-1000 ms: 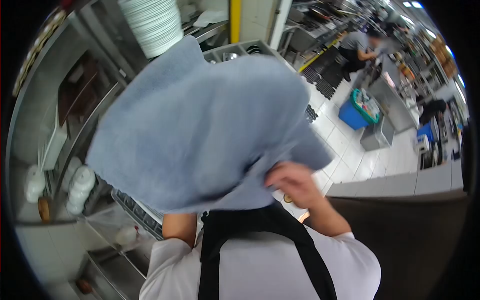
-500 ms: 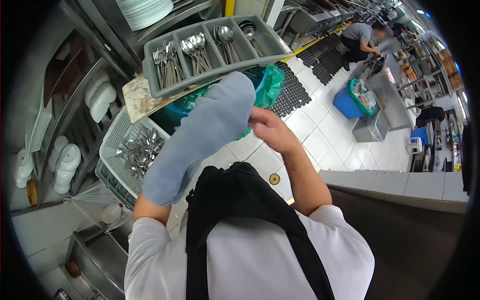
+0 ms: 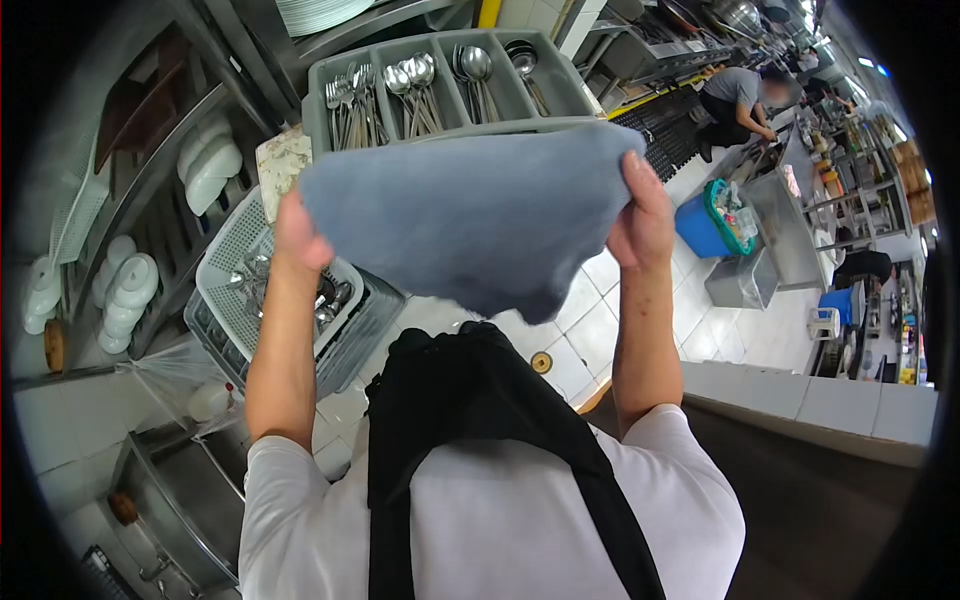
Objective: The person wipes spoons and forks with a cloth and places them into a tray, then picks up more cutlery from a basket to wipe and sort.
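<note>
A grey-blue cloth is stretched out in front of me between both hands. My left hand grips its left end, blurred a little by motion. At the right end, my right hand holds the other corner, thumb on top. Just beyond the cloth stands a grey cutlery tray with forks, spoons and ladle-like dark spoons in separate compartments. Below my left hand, a pale perforated basket holds a heap of loose cutlery.
White bowls sit on a rack at the left, and stacked plates at the top. A metal sink is at lower left. To the right are a blue bin and a person bending at a counter.
The cloth was draped over my left hand and forearm; now it is off the arm and spread between both hands. My right hand has moved right and up.
</note>
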Motion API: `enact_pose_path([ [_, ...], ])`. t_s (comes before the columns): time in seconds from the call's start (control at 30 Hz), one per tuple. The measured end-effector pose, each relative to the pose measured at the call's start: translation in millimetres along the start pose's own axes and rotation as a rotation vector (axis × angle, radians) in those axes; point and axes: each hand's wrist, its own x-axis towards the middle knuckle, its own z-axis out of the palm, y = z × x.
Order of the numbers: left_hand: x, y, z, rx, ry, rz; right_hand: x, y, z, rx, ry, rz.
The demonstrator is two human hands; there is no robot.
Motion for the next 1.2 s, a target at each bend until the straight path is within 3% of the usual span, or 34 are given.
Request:
enact_pose_path([
  [0.1,1,31,47,-0.008,-0.163,0.028,9,-19,-10,-0.037,-0.013,-0.044],
  [0.17,1,49,91,0.005,-0.267,0.01,11,-38,3,-0.035,-0.038,-0.181],
  [0.23,0,56,124,0.243,-0.087,0.312,14,-57,14,-0.061,-0.164,-0.226],
  [0.27,8,63,125,0.24,-0.09,0.309,19,-62,18,-0.095,-0.152,-0.243],
  [0.33,39,86,118,0.998,0.055,0.249,38,-73,9,-0.132,-0.139,-0.263],
  [0.4,53,116,119,1.047,0.026,0.248,63,-94,-15,-0.395,-0.115,-0.155],
  [0.47,65,150,126,1.128,-0.01,0.277,71,-113,2,-0.497,-0.09,-0.193],
  [0.5,40,131,180,1.264,0.309,0.402,73,-121,8,-0.544,-0.096,-0.215],
  [0.57,38,132,216,1.579,0.484,0.593,80,-134,13,-0.622,-0.015,-0.258],
  [0.63,39,142,226,1.59,0.401,0.683,81,-148,33,-1.076,0.176,-0.322],
  [0.67,41,146,230,1.602,0.314,0.768,90,-160,27,-1.188,0.164,-0.309],
  [0.7,41,147,236,1.605,0.319,0.773,94,-160,34,-0.971,0.098,-0.291],
  [0.77,42,147,251,1.502,0.37,0.787,55,-162,97,-1.022,0.124,-0.255],
  [0.8,53,164,253,1.392,0.481,0.644,63,-160,94,-1.019,0.121,-0.259],
  [0.83,51,165,252,1.395,0.481,0.649,79,-156,87,-0.953,0.206,-0.381],
  [0.9,45,160,254,1.112,0.199,0.689,96,-160,80,-0.876,0.287,-0.505],
  [0.97,38,157,272,1.077,0.228,0.657,101,-173,74,-0.55,-0.154,-0.395],
  [1.0,35,153,281,1.035,0.256,0.62,95,-168,87,-0.6,-0.268,-0.421],
  [1.03,34,150,276,1.038,0.252,0.621,86,-159,95,-0.598,-0.265,-0.424],
  [1.1,29,149,254,1.137,-0.1,0.828,75,-145,106,-0.575,-0.075,-0.622],
  [1.13,29,155,250,1.141,-0.09,0.826,74,-146,102,-0.57,-0.08,-0.615],
  [1.2,32,172,242,1.371,0.158,0.627,73,-155,86,-1.77,0.308,-0.422],
])
